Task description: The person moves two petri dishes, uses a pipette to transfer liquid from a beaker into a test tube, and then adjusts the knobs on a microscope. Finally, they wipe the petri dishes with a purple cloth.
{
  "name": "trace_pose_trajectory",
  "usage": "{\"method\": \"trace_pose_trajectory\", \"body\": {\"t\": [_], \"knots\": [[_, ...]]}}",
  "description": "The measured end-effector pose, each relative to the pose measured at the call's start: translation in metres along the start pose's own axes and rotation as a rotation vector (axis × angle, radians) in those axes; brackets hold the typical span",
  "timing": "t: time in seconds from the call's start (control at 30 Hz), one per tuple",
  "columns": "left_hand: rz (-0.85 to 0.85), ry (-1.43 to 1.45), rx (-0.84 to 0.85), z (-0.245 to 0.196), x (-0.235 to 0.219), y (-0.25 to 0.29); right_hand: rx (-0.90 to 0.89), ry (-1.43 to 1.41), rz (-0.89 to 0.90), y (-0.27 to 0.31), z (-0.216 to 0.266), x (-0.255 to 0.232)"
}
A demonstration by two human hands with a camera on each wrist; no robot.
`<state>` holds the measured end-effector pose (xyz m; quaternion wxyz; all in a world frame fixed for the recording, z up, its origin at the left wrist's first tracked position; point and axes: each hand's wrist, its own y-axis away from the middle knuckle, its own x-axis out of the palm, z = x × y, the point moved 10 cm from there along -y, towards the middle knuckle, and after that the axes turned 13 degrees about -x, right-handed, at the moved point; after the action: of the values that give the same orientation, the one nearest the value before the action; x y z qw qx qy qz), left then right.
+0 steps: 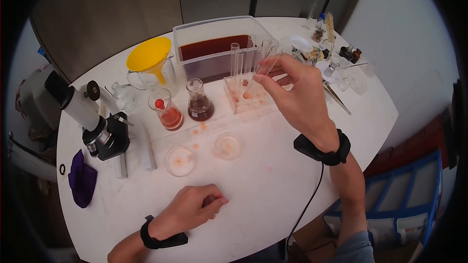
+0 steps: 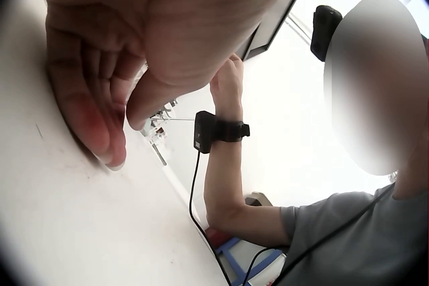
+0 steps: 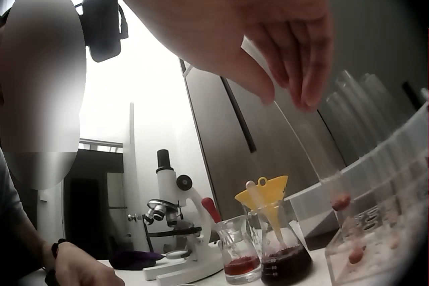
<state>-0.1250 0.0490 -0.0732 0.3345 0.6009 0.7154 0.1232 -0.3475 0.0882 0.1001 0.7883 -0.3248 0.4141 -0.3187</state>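
Note:
My right hand (image 1: pixel 297 92) pinches a clear glass test tube (image 3: pixel 312 148) near its top, between thumb and fingers. The tube slants over a clear test tube rack (image 1: pixel 235 102), and a little red shows at its lower end. Several other test tubes (image 1: pixel 236 63) stand upright in the rack. My left hand (image 1: pixel 192 207) rests on the white table with loosely bent fingers and holds nothing. Two petri dishes (image 1: pixel 180 169) lie just beyond it. Behind these stand a flask of dark liquid (image 1: pixel 200 107) and a glass vessel of red liquid (image 1: pixel 170 117) with a red-bulbed dropper (image 1: pixel 159 103).
A clear plastic tub (image 1: pixel 200 70) of dark red liquid stands at the back. To its left is a jug with a yellow funnel (image 1: pixel 148 54). A microscope (image 1: pixel 105 126) and purple cloth (image 1: pixel 82 180) are at left. Tweezers (image 1: pixel 337 100) and small glassware lie at right.

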Motion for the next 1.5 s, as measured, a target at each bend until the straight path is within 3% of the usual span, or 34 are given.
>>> {"method": "trace_pose_trajectory", "body": {"t": [0.13, 0.3, 0.4, 0.5, 0.57, 0.67, 0.9, 0.97, 1.13, 1.33, 1.4, 1.5], "knots": [[-0.006, 0.014, 0.033, 0.001, -0.001, 0.000, 0.060, -0.049, 0.053, 0.002, -0.025, 0.029], [0.002, -0.002, 0.063, 0.000, -0.001, 0.000, 0.173, 0.148, 0.278, 0.008, -0.048, 0.058], [-0.009, -0.018, 0.066, -0.001, -0.002, 0.001, 0.171, 0.261, 0.337, 0.008, -0.037, 0.048], [-0.019, -0.024, 0.077, -0.004, -0.003, 0.001, 0.280, 0.150, 0.260, 0.006, -0.037, 0.005], [-0.029, 0.001, 0.082, -0.004, -0.004, 0.001, 0.427, 0.086, 0.016, 0.009, -0.050, -0.038], [-0.032, 0.006, 0.073, -0.005, -0.004, 0.002, 0.429, 0.156, 0.033, 0.013, -0.076, -0.050], [0.007, 0.032, 0.011, 0.001, -0.001, 0.001, 0.252, 0.135, 0.113, 0.010, -0.111, -0.014], [0.009, 0.038, 0.004, 0.002, 0.001, 0.000, 0.261, 0.119, 0.302, 0.011, -0.116, 0.007], [0.011, 0.074, -0.021, 0.006, 0.001, -0.001, 0.246, 0.138, 0.236, 0.011, -0.117, 0.006], [0.010, 0.053, -0.030, 0.006, 0.001, -0.001, 0.328, 0.253, 0.320, 0.013, -0.119, 0.005], [0.003, 0.051, -0.030, 0.006, 0.001, 0.000, 0.292, 0.162, 0.186, 0.012, -0.125, -0.003], [0.006, 0.050, -0.034, 0.007, 0.001, 0.000, 0.332, 0.069, 0.127, 0.007, -0.133, -0.010]]}}
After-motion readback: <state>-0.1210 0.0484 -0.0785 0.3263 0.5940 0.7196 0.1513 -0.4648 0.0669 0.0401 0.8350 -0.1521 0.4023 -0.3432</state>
